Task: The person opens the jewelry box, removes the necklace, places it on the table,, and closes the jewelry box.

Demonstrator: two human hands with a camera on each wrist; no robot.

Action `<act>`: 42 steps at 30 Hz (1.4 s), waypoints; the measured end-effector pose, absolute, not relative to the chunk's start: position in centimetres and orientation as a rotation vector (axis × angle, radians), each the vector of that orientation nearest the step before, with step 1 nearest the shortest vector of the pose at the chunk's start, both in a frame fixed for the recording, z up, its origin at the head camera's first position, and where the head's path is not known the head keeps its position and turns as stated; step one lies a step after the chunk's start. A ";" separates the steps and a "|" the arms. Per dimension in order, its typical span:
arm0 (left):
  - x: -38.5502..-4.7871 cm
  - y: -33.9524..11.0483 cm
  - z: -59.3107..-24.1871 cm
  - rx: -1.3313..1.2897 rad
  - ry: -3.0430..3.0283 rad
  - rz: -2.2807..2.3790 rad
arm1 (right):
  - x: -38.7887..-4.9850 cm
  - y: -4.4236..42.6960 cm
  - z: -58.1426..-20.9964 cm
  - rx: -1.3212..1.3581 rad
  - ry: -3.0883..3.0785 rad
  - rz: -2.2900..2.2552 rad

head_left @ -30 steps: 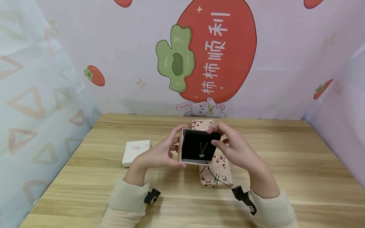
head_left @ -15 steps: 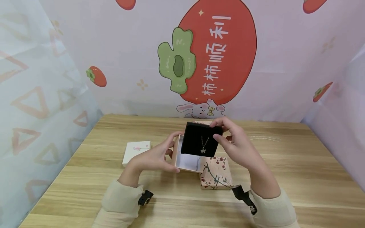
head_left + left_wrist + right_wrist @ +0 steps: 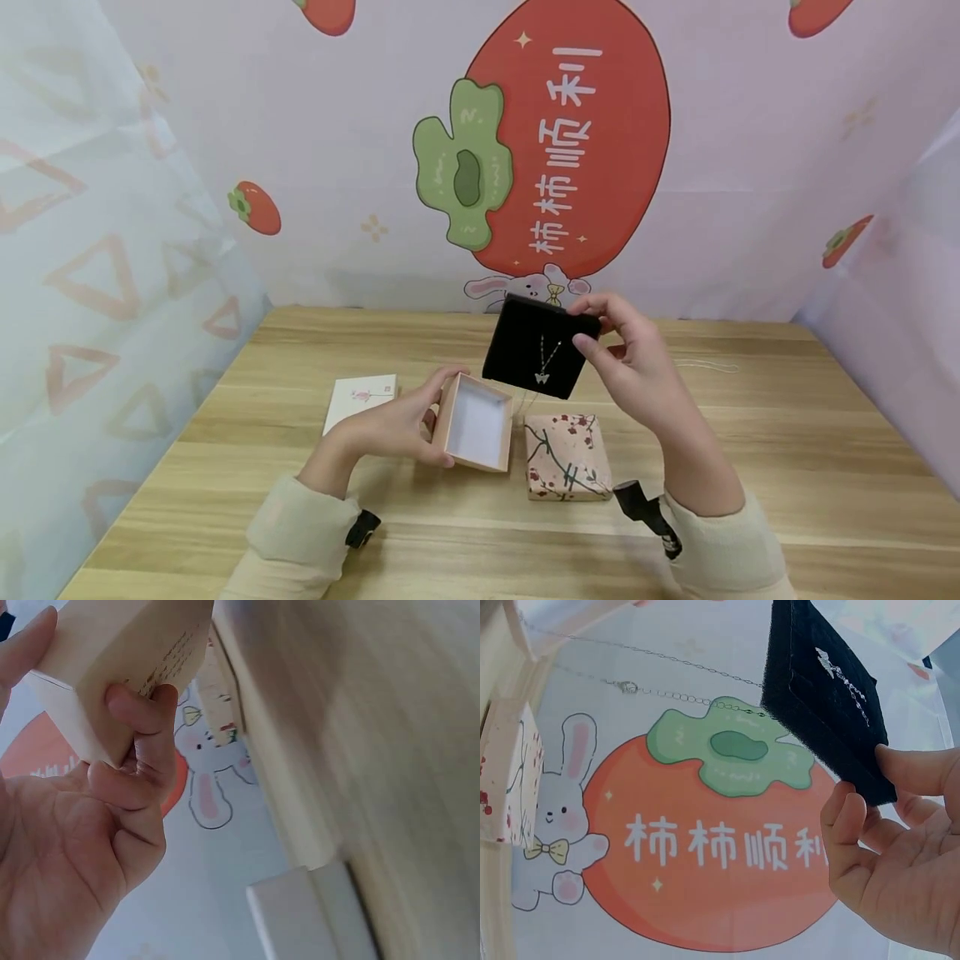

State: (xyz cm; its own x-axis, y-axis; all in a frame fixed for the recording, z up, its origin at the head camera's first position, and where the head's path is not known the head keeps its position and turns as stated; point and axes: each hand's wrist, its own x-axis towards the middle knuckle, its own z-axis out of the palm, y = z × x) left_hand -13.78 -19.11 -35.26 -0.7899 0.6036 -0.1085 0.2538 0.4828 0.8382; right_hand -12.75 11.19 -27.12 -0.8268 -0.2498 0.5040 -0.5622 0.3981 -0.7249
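Note:
My right hand pinches a black foam pad at its right edge, lifted and tilted. A silver butterfly pendant lies on its front; in the right wrist view the chain trails from behind the pad. My left hand grips a pale pink box, its white inside facing up. In the left wrist view the fingers of this hand curl against the box's printed underside. Close to the box's right lies a floral lid.
A white box with a pink flower print sits left, partly behind my left hand. Another thin silver chain lies at the back right of the wooden table. A printed backdrop stands behind the table.
The black pad has come up out of the box and moved up and to the right in my right hand. My left hand has moved the box down and left.

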 end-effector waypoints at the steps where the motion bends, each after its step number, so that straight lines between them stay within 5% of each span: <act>1: -13.8 -19.2 -35.4 0.710 2.345 1.222 | -12.8 11.3 -27.1 0.704 -2.347 1.395; 25: -13.2 -18.8 -35.9 0.506 2.682 0.434 | -14.3 11.8 -29.2 0.765 -2.514 1.430; 34: -13.1 -18.5 -33.9 0.458 2.666 0.450 | -14.9 12.0 -30.5 0.805 -2.589 1.434; 42: -13.7 -17.5 -31.7 0.709 2.668 0.873 | -14.9 12.0 -30.6 0.834 -2.610 1.407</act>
State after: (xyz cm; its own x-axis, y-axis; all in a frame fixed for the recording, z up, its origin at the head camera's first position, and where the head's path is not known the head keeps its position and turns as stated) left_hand -13.68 -17.46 -31.68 -0.8518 0.5178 -0.0791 0.3710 0.7030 0.6067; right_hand -14.86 12.02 -30.56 -0.8518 -0.4301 0.2991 -0.4863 0.4367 -0.7568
